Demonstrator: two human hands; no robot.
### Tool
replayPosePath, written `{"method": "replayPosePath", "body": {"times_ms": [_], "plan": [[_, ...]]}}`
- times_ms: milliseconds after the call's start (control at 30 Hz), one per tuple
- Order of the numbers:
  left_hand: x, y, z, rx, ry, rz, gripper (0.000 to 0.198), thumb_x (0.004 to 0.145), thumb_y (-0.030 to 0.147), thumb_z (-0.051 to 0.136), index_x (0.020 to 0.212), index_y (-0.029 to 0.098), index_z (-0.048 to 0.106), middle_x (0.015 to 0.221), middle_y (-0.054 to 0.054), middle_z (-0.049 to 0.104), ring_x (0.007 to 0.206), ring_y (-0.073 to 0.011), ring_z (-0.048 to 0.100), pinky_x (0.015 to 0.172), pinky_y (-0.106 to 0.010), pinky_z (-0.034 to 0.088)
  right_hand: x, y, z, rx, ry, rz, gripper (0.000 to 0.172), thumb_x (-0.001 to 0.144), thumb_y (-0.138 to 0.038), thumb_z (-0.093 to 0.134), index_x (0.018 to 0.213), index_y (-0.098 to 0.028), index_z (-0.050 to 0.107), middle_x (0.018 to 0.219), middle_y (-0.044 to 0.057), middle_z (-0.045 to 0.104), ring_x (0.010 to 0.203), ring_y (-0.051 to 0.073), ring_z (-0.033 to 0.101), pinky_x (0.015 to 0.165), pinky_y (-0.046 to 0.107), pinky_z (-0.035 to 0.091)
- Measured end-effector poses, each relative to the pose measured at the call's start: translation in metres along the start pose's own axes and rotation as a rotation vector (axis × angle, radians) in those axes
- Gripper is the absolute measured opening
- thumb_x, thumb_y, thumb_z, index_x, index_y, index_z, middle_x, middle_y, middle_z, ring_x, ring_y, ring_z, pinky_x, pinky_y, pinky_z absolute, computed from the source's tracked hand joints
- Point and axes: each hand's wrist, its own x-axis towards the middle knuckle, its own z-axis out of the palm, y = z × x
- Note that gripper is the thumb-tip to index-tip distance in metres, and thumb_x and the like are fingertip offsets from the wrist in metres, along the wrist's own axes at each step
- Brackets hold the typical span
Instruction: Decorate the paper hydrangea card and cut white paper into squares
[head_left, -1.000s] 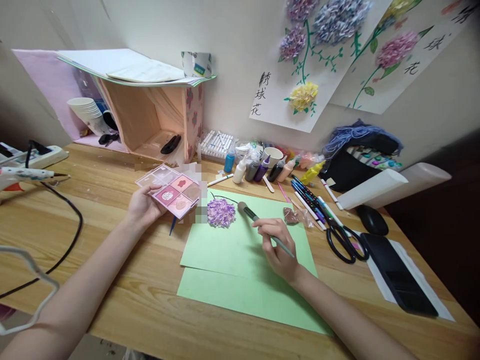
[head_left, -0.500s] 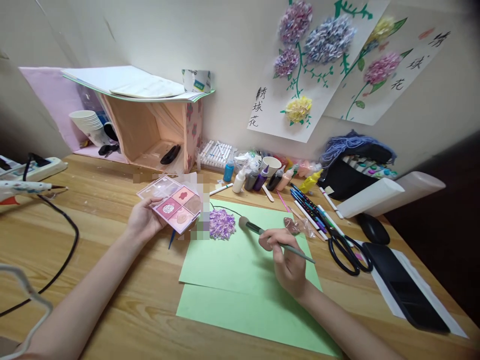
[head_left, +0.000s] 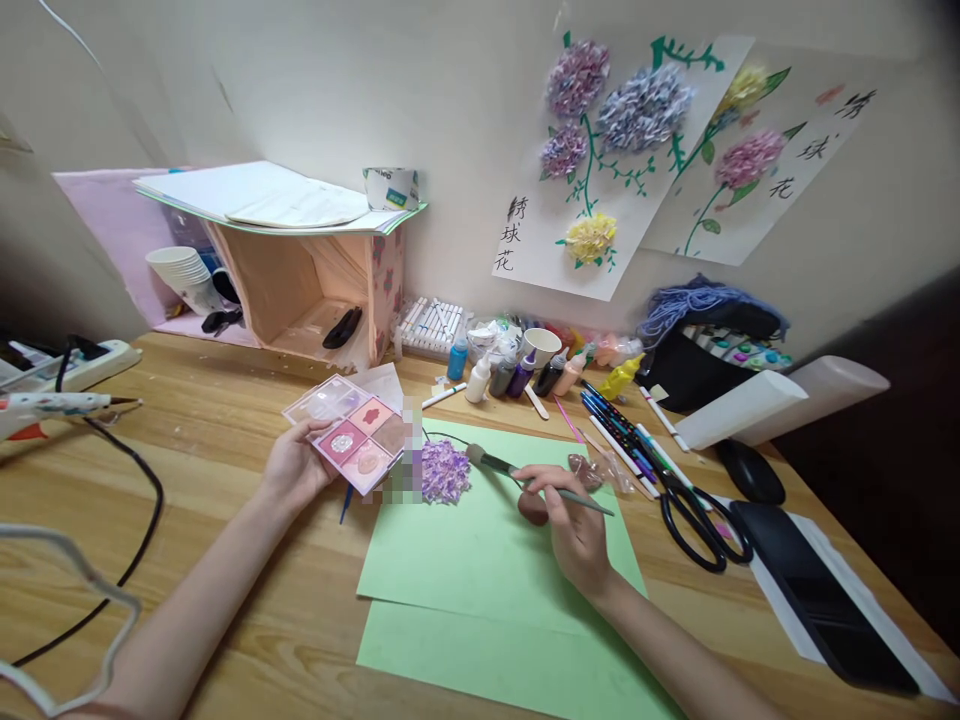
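My left hand (head_left: 298, 468) holds an opened makeup palette (head_left: 367, 440) with pink and brown pans, tilted above the wooden table. Between the fingers of my right hand (head_left: 574, 520) is a makeup brush (head_left: 499, 464), its bristles pointing left at the edge of a purple paper flower (head_left: 444, 472). That flower lies on green paper (head_left: 450, 560), next to the palette's right corner. A pixelated patch hides part of the palette's right edge. Under my right hand a brown round object (head_left: 533, 508) partly shows; I cannot make out what it is.
Several paint bottles (head_left: 522, 374) line the back of the table. Pens (head_left: 619, 430), black scissors (head_left: 694, 525) and a phone (head_left: 817, 600) lie to the right. A glue gun (head_left: 56, 403) with a black cable is at left. A peach box (head_left: 300, 290) stands behind my left hand.
The brush has moved slightly left, its bristles now beside the purple flower. My left hand still holds the palette. The whole view has shifted downward in the scene's framing.
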Motion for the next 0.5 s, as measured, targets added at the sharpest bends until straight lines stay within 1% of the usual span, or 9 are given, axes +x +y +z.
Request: {"method": "replayPosePath", "body": {"times_ms": [33, 100, 167, 233, 333, 400, 500], "plan": [[0.001, 0.000, -0.001, 0.004, 0.005, 0.003, 0.041, 0.071, 0.006, 0.044, 0.110, 0.007, 0.055, 0.077, -0.013, 0.070, 0.065, -0.0240, 0.068, 0.059, -0.035, 0.058, -0.001, 0.000, -0.001, -0.001, 0.033, -0.023, 0.018, 0.091, -0.020, 0.037, 0.084, -0.021, 0.053, 0.088, 0.008, 0.064, 0.086, 0.021, 0.062, 0.067, 0.037, 0.050], [0.002, -0.001, -0.001, 0.015, 0.004, 0.010, 0.040, 0.071, 0.006, 0.045, 0.109, 0.008, 0.056, 0.076, -0.012, 0.070, 0.065, -0.0239, 0.068, 0.059, -0.035, 0.058, -0.003, 0.000, -0.003, -0.015, 0.050, -0.059, 0.017, 0.091, -0.019, 0.037, 0.086, -0.021, 0.053, 0.091, 0.007, 0.064, 0.088, 0.022, 0.062, 0.075, 0.040, 0.048], [0.002, -0.002, -0.002, 0.028, -0.010, 0.010, 0.038, 0.072, 0.006, 0.046, 0.108, 0.007, 0.056, 0.077, -0.013, 0.070, 0.066, -0.0245, 0.068, 0.059, -0.034, 0.058, -0.001, -0.001, -0.003, -0.025, 0.003, -0.052, 0.017, 0.091, -0.019, 0.038, 0.090, -0.022, 0.054, 0.100, 0.008, 0.064, 0.094, 0.022, 0.061, 0.079, 0.041, 0.048], [0.002, -0.002, -0.002, 0.041, -0.030, 0.001, 0.036, 0.072, 0.007, 0.046, 0.106, 0.006, 0.057, 0.079, -0.015, 0.070, 0.068, -0.0256, 0.068, 0.058, -0.035, 0.058, 0.006, -0.003, -0.003, -0.020, -0.055, -0.004, 0.018, 0.091, -0.020, 0.037, 0.092, -0.022, 0.055, 0.107, 0.009, 0.062, 0.098, 0.021, 0.060, 0.082, 0.039, 0.047], [0.000, 0.000, -0.002, 0.046, -0.043, 0.001, 0.034, 0.073, 0.008, 0.046, 0.104, 0.005, 0.057, 0.079, -0.016, 0.070, 0.068, -0.0258, 0.068, 0.059, -0.035, 0.058, 0.022, -0.005, -0.001, -0.009, -0.123, 0.054, 0.018, 0.092, -0.022, 0.038, 0.092, -0.022, 0.056, 0.108, 0.008, 0.062, 0.102, 0.021, 0.057, 0.088, 0.039, 0.045], [-0.001, 0.002, -0.001, 0.042, -0.031, 0.007, 0.033, 0.072, 0.007, 0.045, 0.103, 0.006, 0.058, 0.078, -0.015, 0.070, 0.066, -0.0251, 0.068, 0.058, -0.035, 0.058, 0.034, -0.005, 0.000, -0.001, -0.183, 0.064, 0.017, 0.092, -0.024, 0.039, 0.092, -0.021, 0.056, 0.109, 0.009, 0.062, 0.105, 0.021, 0.056, 0.091, 0.040, 0.043], [-0.003, 0.004, 0.000, 0.028, -0.022, 0.004, 0.032, 0.072, 0.007, 0.046, 0.101, 0.006, 0.058, 0.075, -0.014, 0.070, 0.064, -0.0244, 0.068, 0.057, -0.034, 0.057, 0.044, -0.004, 0.001, 0.024, -0.265, 0.067, 0.018, 0.092, -0.026, 0.040, 0.090, -0.020, 0.057, 0.107, 0.009, 0.063, 0.105, 0.021, 0.056, 0.090, 0.040, 0.044]]}}
